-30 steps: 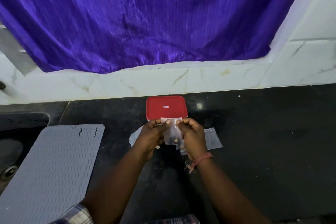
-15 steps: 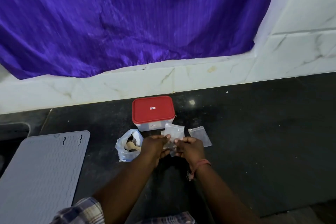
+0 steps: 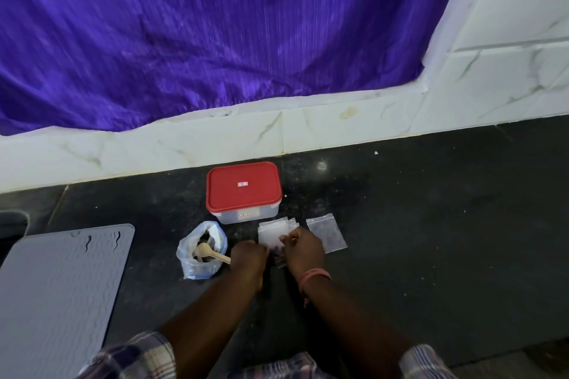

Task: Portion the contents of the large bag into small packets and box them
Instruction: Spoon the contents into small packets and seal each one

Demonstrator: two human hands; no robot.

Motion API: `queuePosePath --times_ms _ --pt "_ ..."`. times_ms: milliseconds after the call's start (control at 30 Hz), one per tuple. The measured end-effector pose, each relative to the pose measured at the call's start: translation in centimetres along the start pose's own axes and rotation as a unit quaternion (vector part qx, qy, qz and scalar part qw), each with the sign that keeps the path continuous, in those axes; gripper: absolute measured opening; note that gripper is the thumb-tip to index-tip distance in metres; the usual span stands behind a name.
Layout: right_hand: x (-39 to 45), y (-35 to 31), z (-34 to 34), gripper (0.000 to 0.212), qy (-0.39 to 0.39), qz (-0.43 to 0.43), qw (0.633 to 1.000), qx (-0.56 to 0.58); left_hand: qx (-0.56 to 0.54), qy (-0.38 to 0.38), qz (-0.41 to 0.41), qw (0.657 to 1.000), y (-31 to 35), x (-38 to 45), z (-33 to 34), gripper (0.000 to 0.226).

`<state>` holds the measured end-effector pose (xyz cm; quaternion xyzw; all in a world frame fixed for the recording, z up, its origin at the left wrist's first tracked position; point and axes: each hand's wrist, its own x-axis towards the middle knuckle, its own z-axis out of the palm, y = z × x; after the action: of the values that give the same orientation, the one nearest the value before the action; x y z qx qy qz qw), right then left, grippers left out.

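- Large bag [image 3: 201,251], mouth open, on the dark counter [image 3: 431,240] just left of the hands, wooden spoon [image 3: 212,253] left inside: probably parked within reach for the next scoop.
- Small packet [image 3: 277,251] pinched low over the counter between left hand [image 3: 248,258] and right hand [image 3: 303,252]; fingers of both curled on its edges, likely pressing the seal shut.
- Dark contents dimly visible in the packet; amount too blurred to tell.
- Stack of empty packets [image 3: 274,231] lying just beyond the hands, touching or nearly touching the right fingertips; one more flat packet [image 3: 327,232] just right of the right hand.
- Red-lidded box [image 3: 243,191] behind the stack, near the wall, lid on: boxing apparently not yet under way.
- Grey mat [image 3: 58,295] well to the left, apart from everything.
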<state>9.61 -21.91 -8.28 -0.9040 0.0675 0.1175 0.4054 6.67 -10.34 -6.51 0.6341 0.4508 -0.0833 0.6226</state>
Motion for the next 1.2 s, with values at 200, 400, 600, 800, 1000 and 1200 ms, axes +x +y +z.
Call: queuePosePath --times_ms 200,400,600,800,1000,1200 --pt "1.8 4.7 -2.5 0.032 0.103 -0.026 0.962 -0.25 0.059 0.025 0.023 0.998 -0.1 0.6 0.6 0.026" --pt "1.8 6.1 -2.3 0.005 0.103 -0.098 0.951 -0.276 0.051 0.013 0.033 0.998 -1.8 3.1 1.2 0.023" --pt "0.6 4.6 -2.0 0.008 0.152 -0.188 0.97 -0.011 -0.073 -0.08 0.056 0.993 3.1 -4.5 0.5 0.015" --pt "-2.4 2.3 0.0 0.03 0.087 -0.29 0.951 0.057 -0.031 -0.069 0.098 0.992 4.3 -4.0 -2.8 0.013" --pt "-4.8 -1.3 0.4 0.027 0.132 -0.292 0.947 -0.007 -0.023 -0.05 0.095 0.994 3.6 -3.9 -6.5 0.005" --pt "-6.9 -6.6 1.9 0.009 0.084 -0.235 0.957 0.147 -0.12 -0.109 0.059 0.985 3.6 -4.2 -8.6 0.035"
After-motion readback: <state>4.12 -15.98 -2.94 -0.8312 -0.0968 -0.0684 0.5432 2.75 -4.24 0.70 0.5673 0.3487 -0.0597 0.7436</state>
